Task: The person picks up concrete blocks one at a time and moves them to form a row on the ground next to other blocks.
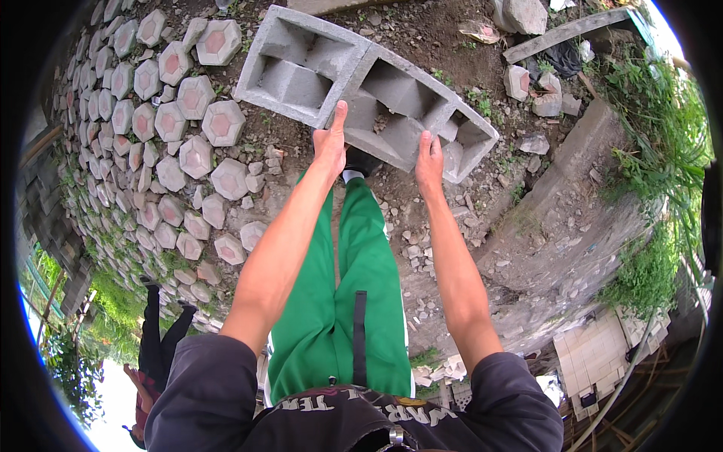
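Note:
Three grey hollow concrete blocks sit end to end in a slightly curved row in front of my feet. My left hand (330,143) grips the near edge of the middle concrete block (388,143), close to its joint with the left concrete block (354,56), thumb pointing up along its wall. Toward the other end of that near edge, my right hand (429,162) grips it near the smaller-looking right concrete block (488,138). Both thumbs show; the other fingers are mostly hidden. Whether the middle block is raised off the ground I cannot tell.
Hexagonal pavers (196,98) with reddish centres spread over the ground at left. Rubble (418,245) lies by my legs. A low concrete edge (561,162) and green plants (648,120) stand at right. Another person (154,339) is at lower left.

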`<state>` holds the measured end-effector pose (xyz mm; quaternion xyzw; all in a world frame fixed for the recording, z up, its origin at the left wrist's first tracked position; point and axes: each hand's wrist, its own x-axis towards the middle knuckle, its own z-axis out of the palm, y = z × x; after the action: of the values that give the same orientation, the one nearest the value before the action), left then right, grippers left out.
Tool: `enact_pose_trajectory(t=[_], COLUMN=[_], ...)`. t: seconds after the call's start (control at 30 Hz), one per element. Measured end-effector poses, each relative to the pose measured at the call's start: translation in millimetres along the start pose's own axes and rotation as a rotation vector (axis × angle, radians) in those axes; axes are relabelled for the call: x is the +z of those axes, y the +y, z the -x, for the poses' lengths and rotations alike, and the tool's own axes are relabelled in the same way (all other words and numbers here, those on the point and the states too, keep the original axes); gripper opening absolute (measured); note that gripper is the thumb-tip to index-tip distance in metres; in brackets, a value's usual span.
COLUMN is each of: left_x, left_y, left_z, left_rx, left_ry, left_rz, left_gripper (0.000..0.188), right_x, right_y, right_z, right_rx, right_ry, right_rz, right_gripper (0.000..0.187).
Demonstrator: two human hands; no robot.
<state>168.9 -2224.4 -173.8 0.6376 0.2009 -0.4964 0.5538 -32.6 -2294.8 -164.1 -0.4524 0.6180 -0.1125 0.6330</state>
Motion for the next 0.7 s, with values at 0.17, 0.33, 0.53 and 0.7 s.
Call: enact_pose_trajectory(t=[0.17,0.33,0.53,0.7], left_x=[7,6,30,10], left_y=[0,-2,21,35], left_z=[0,-6,18,27], left_rx=[-0.077,0.035,-0.134,-0.311], left_ry=[-0.002,0.036,-0.053,0.034], left_rz=[-0.159,-0.145,-0.183,-0.345], left_gripper=[0.092,0.095,0.099,0.1], right_x=[22,26,6,2], right_y=[8,-16,-13,-45], right_z=[1,10,4,37], right_rx=[-0.069,-0.059,-0.038,0.16], right_ry=[0.246,0.249,0.222,0.047], right_rz=[-0.003,-0.074,-0.091,-0.184], right_gripper=[0.069,0.069,0.075,0.072])
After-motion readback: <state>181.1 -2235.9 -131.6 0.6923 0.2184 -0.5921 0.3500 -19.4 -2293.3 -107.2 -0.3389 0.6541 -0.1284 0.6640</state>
